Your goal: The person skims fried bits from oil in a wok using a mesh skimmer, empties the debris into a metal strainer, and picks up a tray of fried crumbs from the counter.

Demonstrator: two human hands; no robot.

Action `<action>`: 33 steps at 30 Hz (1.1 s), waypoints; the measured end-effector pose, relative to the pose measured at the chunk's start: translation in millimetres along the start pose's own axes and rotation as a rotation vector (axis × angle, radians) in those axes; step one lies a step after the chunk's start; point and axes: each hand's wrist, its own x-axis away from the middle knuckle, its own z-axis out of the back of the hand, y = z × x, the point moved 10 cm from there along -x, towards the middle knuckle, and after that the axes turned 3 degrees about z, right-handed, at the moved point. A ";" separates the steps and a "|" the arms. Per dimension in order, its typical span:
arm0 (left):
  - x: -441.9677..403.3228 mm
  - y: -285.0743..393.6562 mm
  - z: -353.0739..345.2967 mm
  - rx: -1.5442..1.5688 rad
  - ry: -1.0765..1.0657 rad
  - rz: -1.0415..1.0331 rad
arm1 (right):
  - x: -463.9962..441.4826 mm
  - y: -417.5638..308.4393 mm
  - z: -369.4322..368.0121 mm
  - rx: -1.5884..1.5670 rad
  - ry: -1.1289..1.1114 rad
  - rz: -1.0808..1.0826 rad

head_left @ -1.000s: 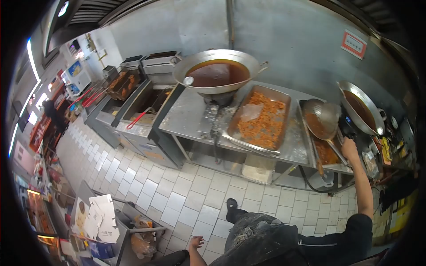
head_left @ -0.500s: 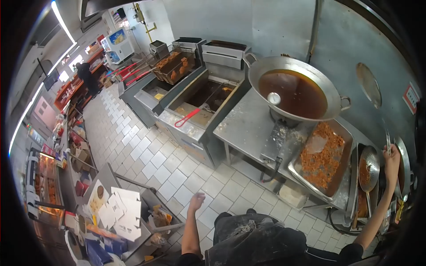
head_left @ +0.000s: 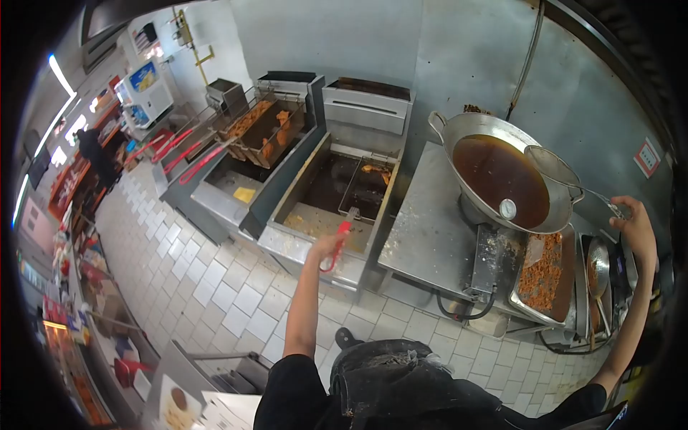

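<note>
A strip light burned out to plain white at ten o'clock, and the floor tiles threw back pale glare toward eight. The grey wall at twelve o'clock took soft, even light. Wide-angle distortion bowed straight lines outward, black swallowed the corners, nine o'clock's detail smeared, and four o'clock was dim.

Left forearm bare, reaching forward, near straight; left hand at its end, fingers curled in. Right forearm bare, out wide to the side; right hand bent inward at wrist, thumb and fingers crooked.
</note>
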 end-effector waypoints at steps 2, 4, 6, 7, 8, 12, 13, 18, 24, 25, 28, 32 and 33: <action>-12.4 -2.8 -19.3 0.193 -0.201 -0.022 | 1.4 -16.0 -2.9 0.147 0.044 0.028; 9.6 7.1 -27.4 0.211 -0.245 -0.161 | 2.0 -15.8 -8.2 0.125 0.057 0.032; 37.2 11.7 -26.9 0.235 -0.293 -0.215 | 5.9 -24.6 -10.9 0.106 0.051 -0.029; 52.4 18.4 -25.4 0.247 -0.319 -0.246 | 7.0 -28.2 -12.4 0.096 0.051 -0.059; 72.1 28.3 -21.8 0.231 -0.316 -0.260 | 7.6 -28.4 -12.7 0.086 0.080 -0.041; 107.7 46.5 -2.8 0.226 -0.366 -0.288 | 11.8 -30.9 -16.3 0.033 0.114 -0.116; 119.1 58.0 3.6 0.225 -0.372 -0.296 | 12.2 -34.7 -18.5 0.017 0.103 -0.165; 150.6 126.7 34.4 0.120 -0.342 -0.385 | -6.7 -23.6 -24.0 0.153 0.153 -0.080; 153.8 209.0 71.1 0.053 -0.289 -0.336 | -4.5 -42.6 -29.5 0.212 0.109 -0.058; 150.9 215.3 79.1 0.021 -0.308 -0.291 | -2.1 -43.8 -29.0 0.204 0.115 -0.063; 151.7 224.5 96.5 0.119 -0.357 -0.239 | 6.2 -61.0 -27.0 0.098 0.101 -0.155; 152.9 204.6 100.4 0.291 -0.394 -0.201 | 3.6 -47.3 -22.0 0.110 0.132 -0.090; 137.1 184.5 99.7 0.274 -0.451 -0.186 | 2.4 -48.6 -21.9 0.103 0.112 -0.075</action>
